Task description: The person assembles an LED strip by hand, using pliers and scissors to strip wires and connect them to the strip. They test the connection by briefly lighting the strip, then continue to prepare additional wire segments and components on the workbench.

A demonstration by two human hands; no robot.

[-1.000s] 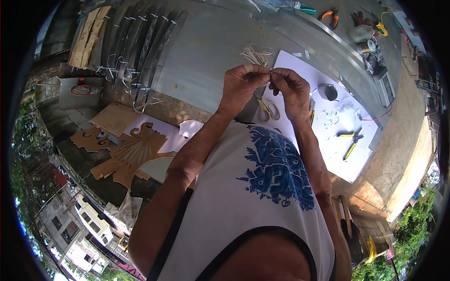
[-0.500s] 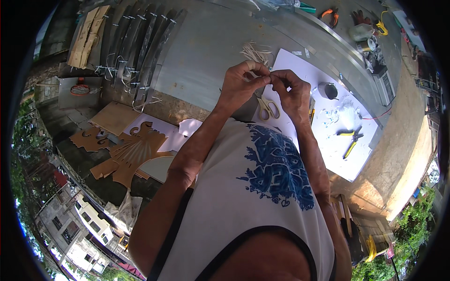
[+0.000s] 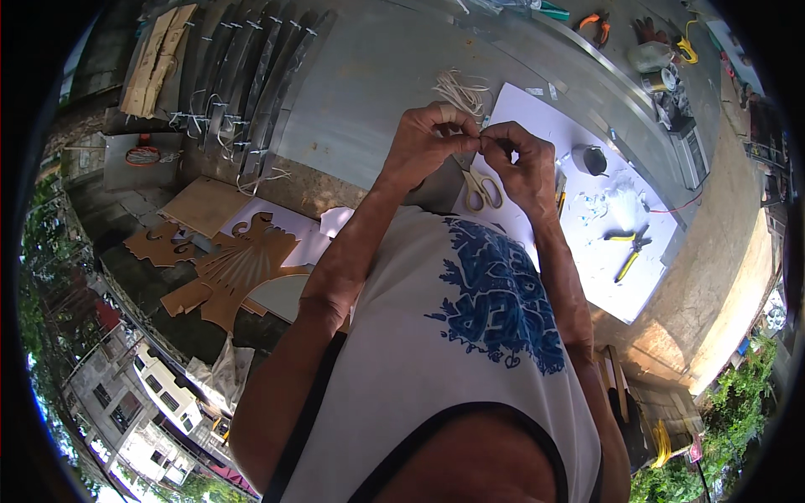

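My left hand (image 3: 429, 144) and my right hand (image 3: 521, 161) meet fingertip to fingertip above the left edge of a white sheet (image 3: 579, 243). Both are pinched closed; whatever lies between the fingertips is too small to make out. Just below them, scissors with cream handles (image 3: 481, 191) rest on the sheet's edge. A bundle of white cords (image 3: 459, 90) lies beyond my left hand. To the right of my right hand stand a dark round container (image 3: 590, 160) and a yellow-and-black tool (image 3: 560, 194). Yellow-handled pliers (image 3: 629, 250) lie farther right on the sheet.
Dark strips with white ties (image 3: 251, 84) lie at the far left, beside a wooden board (image 3: 159, 63). Brown cut-out templates (image 3: 239, 264) sit left of my forearm. Orange-handled pliers (image 3: 595, 29), a solder-like spool (image 3: 658, 80) and a metal box (image 3: 689, 151) stand far right.
My hands stay pinched together, with the fingertips shifting only slightly. The other things keep their places, apart from a small shift of the whole view.
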